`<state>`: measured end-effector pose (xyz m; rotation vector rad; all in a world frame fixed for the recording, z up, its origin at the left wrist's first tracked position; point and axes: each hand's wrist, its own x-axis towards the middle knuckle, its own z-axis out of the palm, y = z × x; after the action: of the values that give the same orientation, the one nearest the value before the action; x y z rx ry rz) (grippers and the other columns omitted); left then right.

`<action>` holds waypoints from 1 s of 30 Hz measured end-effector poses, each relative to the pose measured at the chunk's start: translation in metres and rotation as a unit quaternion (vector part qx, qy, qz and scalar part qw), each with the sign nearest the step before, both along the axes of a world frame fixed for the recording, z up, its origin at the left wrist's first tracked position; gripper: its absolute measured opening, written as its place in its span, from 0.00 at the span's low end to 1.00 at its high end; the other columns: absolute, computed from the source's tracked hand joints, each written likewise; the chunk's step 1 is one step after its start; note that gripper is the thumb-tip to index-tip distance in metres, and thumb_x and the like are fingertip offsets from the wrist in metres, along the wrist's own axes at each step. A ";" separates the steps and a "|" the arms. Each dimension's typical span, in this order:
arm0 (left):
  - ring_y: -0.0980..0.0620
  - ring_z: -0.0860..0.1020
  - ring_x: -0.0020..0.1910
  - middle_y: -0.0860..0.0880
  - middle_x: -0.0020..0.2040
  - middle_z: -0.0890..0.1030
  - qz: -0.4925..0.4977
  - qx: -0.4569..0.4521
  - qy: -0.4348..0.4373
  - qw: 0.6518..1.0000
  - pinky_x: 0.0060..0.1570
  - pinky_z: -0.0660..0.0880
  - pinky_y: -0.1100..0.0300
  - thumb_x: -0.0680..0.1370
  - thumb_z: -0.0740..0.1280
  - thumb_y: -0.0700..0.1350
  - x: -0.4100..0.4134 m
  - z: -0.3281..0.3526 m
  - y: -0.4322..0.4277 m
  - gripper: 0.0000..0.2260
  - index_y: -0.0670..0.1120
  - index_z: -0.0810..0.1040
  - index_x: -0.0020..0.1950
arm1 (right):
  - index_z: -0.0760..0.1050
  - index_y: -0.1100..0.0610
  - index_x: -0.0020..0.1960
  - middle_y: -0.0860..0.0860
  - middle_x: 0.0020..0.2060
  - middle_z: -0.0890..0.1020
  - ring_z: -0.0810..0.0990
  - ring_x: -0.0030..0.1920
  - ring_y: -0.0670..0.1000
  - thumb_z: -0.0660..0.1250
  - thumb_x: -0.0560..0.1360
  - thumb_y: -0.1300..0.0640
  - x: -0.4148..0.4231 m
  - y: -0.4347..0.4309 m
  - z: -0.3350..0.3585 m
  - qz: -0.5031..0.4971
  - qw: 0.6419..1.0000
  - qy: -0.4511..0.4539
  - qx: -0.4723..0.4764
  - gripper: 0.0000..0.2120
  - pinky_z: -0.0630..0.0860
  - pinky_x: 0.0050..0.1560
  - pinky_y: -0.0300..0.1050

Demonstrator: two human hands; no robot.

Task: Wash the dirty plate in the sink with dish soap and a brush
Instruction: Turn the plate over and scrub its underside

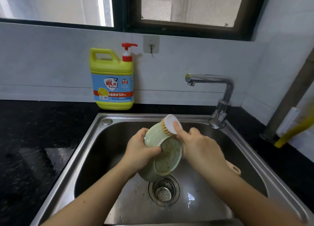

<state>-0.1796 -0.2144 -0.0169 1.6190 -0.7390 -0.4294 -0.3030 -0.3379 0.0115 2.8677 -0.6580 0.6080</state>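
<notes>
- Head view: the left hand (141, 149) has its fingers clamped on the plate (163, 155), held tilted above the sink (88, 145) with its underside facing up.
- The right hand (198, 145) has its fingers wrapped round the brush (169, 126), bristles on the plate's outer wall.
- The step in hand looks like scrubbing; next probably calls for turning the plate, then rinsing at the tap (219, 96), which shows no water running.

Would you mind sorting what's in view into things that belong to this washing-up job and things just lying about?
In use: plate, held by left hand; brush, in right hand; sink; soap bottle; tap.

Lying about: wall hook; yellow-handled tool; beige item behind right forearm.
</notes>
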 end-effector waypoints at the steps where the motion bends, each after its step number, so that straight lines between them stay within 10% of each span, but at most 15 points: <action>1: 0.49 0.80 0.47 0.47 0.46 0.80 0.002 0.002 -0.003 1.000 0.45 0.81 0.52 0.67 0.74 0.37 0.001 0.000 0.000 0.15 0.47 0.74 0.48 | 0.47 0.43 0.76 0.51 0.38 0.63 0.70 0.32 0.54 0.59 0.80 0.55 -0.004 -0.006 -0.001 -0.025 1.000 0.011 0.014 0.31 0.66 0.32 0.47; 5: 0.48 0.81 0.46 0.46 0.46 0.81 -0.006 0.002 0.003 1.000 0.45 0.81 0.52 0.65 0.73 0.39 -0.002 -0.002 -0.001 0.15 0.47 0.74 0.49 | 0.42 0.46 0.77 0.52 0.41 0.64 0.71 0.36 0.53 0.57 0.81 0.57 -0.013 0.001 0.001 -0.049 0.997 0.044 0.041 0.32 0.70 0.34 0.47; 8: 0.49 0.81 0.44 0.46 0.44 0.81 -0.013 -0.006 0.014 1.000 0.42 0.80 0.56 0.65 0.73 0.38 -0.004 -0.002 -0.002 0.14 0.46 0.75 0.47 | 0.60 0.50 0.75 0.54 0.37 0.69 0.74 0.28 0.53 0.73 0.69 0.59 -0.005 0.026 0.004 0.009 0.999 0.050 -0.010 0.39 0.70 0.25 0.47; 12: 0.48 0.80 0.46 0.46 0.45 0.81 0.002 0.002 0.004 1.000 0.45 0.80 0.52 0.65 0.73 0.38 -0.001 -0.001 -0.001 0.14 0.45 0.75 0.48 | 0.40 0.47 0.77 0.52 0.42 0.63 0.72 0.37 0.55 0.57 0.80 0.57 0.000 0.007 0.003 -0.009 0.999 0.044 0.006 0.34 0.66 0.35 0.48; 16: 0.48 0.80 0.46 0.46 0.46 0.80 0.000 0.008 0.005 1.000 0.45 0.80 0.53 0.67 0.74 0.36 0.000 -0.002 -0.001 0.15 0.46 0.75 0.48 | 0.40 0.46 0.77 0.52 0.41 0.63 0.71 0.37 0.54 0.55 0.81 0.54 -0.012 -0.004 0.003 -0.043 0.997 0.044 0.040 0.32 0.67 0.36 0.47; 21: 0.48 0.81 0.45 0.46 0.44 0.81 -0.009 -0.001 0.018 1.000 0.45 0.80 0.54 0.63 0.74 0.38 -0.003 -0.002 -0.002 0.15 0.45 0.75 0.48 | 0.69 0.50 0.70 0.53 0.33 0.66 0.72 0.21 0.54 0.79 0.60 0.59 -0.006 0.026 0.008 0.024 0.997 0.042 -0.057 0.40 0.59 0.23 0.42; 25: 0.48 0.80 0.46 0.46 0.45 0.81 -0.009 0.012 -0.007 1.000 0.45 0.80 0.52 0.66 0.74 0.36 0.000 -0.002 -0.001 0.14 0.45 0.75 0.48 | 0.42 0.46 0.77 0.52 0.42 0.64 0.73 0.36 0.55 0.59 0.80 0.56 -0.003 0.007 0.010 -0.016 0.998 0.068 0.004 0.34 0.68 0.34 0.48; 30: 0.50 0.80 0.45 0.47 0.45 0.80 0.001 0.011 -0.006 1.000 0.41 0.80 0.58 0.68 0.73 0.34 0.002 -0.004 -0.002 0.14 0.44 0.74 0.50 | 0.44 0.49 0.78 0.53 0.42 0.64 0.75 0.37 0.56 0.56 0.79 0.61 -0.014 0.014 0.012 -0.060 0.993 0.101 0.021 0.33 0.66 0.33 0.47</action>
<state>-0.1781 -0.2159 -0.0207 1.6442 -0.7435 -0.4273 -0.3170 -0.3243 0.0233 2.8501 -0.8113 0.2850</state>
